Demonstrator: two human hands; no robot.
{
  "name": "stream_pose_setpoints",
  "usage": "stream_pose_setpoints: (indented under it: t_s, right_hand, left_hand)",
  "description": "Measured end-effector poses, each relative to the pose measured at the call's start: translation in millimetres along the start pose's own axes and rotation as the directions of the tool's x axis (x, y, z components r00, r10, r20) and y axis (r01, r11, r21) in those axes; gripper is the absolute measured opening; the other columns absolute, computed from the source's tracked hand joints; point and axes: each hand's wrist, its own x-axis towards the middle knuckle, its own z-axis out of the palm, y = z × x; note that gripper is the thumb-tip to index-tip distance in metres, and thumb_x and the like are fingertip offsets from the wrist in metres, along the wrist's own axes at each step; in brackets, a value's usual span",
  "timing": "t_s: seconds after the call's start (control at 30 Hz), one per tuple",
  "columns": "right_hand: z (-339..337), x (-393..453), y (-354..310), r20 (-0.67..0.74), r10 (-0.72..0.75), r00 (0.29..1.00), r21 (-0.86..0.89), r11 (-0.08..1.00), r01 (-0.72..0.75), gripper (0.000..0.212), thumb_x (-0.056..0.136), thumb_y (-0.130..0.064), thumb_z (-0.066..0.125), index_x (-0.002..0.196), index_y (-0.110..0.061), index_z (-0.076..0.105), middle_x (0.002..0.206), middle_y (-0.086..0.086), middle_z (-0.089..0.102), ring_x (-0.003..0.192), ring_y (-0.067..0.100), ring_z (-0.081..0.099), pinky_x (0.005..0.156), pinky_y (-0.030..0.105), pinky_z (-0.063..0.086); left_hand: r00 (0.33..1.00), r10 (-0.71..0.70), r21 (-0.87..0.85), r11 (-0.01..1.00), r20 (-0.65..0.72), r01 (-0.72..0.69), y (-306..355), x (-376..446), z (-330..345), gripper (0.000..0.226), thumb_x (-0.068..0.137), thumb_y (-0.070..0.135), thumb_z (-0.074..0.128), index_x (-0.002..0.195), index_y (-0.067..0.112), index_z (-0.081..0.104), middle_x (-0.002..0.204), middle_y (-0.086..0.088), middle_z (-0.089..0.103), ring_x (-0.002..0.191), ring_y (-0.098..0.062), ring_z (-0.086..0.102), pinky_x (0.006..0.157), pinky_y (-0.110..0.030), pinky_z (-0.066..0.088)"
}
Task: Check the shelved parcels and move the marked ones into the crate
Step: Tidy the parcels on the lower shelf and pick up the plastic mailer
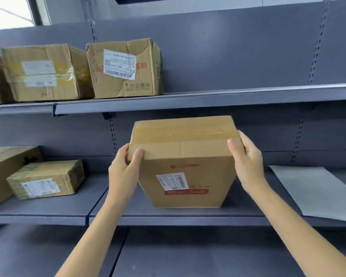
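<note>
Grey metal shelving (188,218) fills everything ahead of me, slotted uprights running up its back panel, and my two bare forearms reach up from six o'clock toward the middle tier. My left hand (124,166) is curled round the near top corner of a tall cardboard parcel (185,156), thumb on the front face and the rest wrapped onto the side; my right hand (246,156) clasps the opposite corner the same way, thumb lying across the top edge. Gripping both upper corners lets me tip the box toward me, I think, so that its front shows: a white barcode label (172,181) with a red strip (186,191) under it, too blurred for me to read, so I cannot yet tell whether this one is marked. The parcel's base looks to rest on the middle shelf, slightly tilted. At three o'clock a flat grey mailer (316,192) lies on the same shelf, well apart from the box. At nine o'clock a small tape-wrapped parcel (46,178) sits just beside a larger carton (6,166) at the left edge. Further up, at eleven o'clock on the upper shelf (208,98), a dented box with a white shipping label (124,68) stands beside a tape-bound box (44,72), labels turned outward for checking. No crate is in view.
</note>
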Motion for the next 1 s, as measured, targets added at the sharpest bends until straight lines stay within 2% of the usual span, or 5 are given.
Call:
stream_pose_setpoints:
  t_s: [0.27,0.4,0.5,0.77,1.0]
  right_hand:
    - [21.9,29.3,3.5,0.007,0.029,1.000,-0.005,1.000,-0.029,0.066,0.086,-0.051,0.051,0.142,-0.021,0.033,0.146,-0.004,0.038,0.134,0.012,0.033,0.102,0.024,0.026]
    - [29.9,25.5,14.1,0.047,0.074,0.996,0.057,0.995,-0.077,0.082,0.069,-0.065,0.052,0.137,-0.022,0.038,0.122,-0.011,0.058,0.113,0.007,0.054,0.091,0.022,0.042]
    - [32.8,16.0,36.9,0.060,0.138,0.989,0.026,0.990,-0.140,0.071,0.070,-0.059,0.058,0.128,-0.020,0.045,0.100,-0.017,0.061,0.094,0.000,0.058,0.072,0.020,0.046]
    - [40.4,-19.6,110.6,0.136,0.435,0.890,-0.061,0.901,-0.430,0.040,0.083,-0.039,0.063,0.115,-0.019,0.049,0.099,-0.011,0.060,0.084,0.000,0.055,0.066,0.021,0.044]
    - [45.7,-46.3,129.2,0.101,0.494,0.864,-0.153,0.865,-0.477,0.026,0.085,-0.028,0.064,0.107,-0.019,0.054,0.108,0.002,0.066,0.097,0.020,0.061,0.086,0.037,0.050]
  left_hand:
    - [0.999,-0.013,-0.034,0.999,-0.040,0.012,-5.4,21.4,-2.7,0.040,0.088,0.044,0.053,0.124,0.028,0.046,0.096,0.028,0.053,0.090,0.008,0.051,0.069,-0.013,0.039]
    - [0.998,-0.055,-0.039,0.998,0.010,0.056,-25.6,20.1,2.1,0.030,0.087,0.035,0.057,0.114,0.031,0.045,0.093,0.021,0.056,0.081,0.008,0.054,0.060,-0.010,0.041]
    - [0.991,-0.116,-0.034,0.992,0.062,0.118,-46.2,15.7,9.1,0.034,0.087,0.034,0.059,0.115,0.030,0.042,0.098,0.017,0.056,0.088,0.003,0.054,0.065,-0.019,0.043]
    - [0.900,-0.389,0.075,0.921,0.195,0.382,-115.9,-6.7,19.6,0.030,0.088,0.035,0.057,0.111,0.020,0.047,0.106,0.003,0.059,0.094,-0.014,0.057,0.068,-0.025,0.043]
    - [0.877,-0.427,0.120,0.904,0.221,0.410,-149.3,-38.8,11.3,0.009,0.089,0.027,0.057,0.096,0.025,0.051,0.103,0.008,0.061,0.090,-0.003,0.057,0.064,-0.019,0.044]
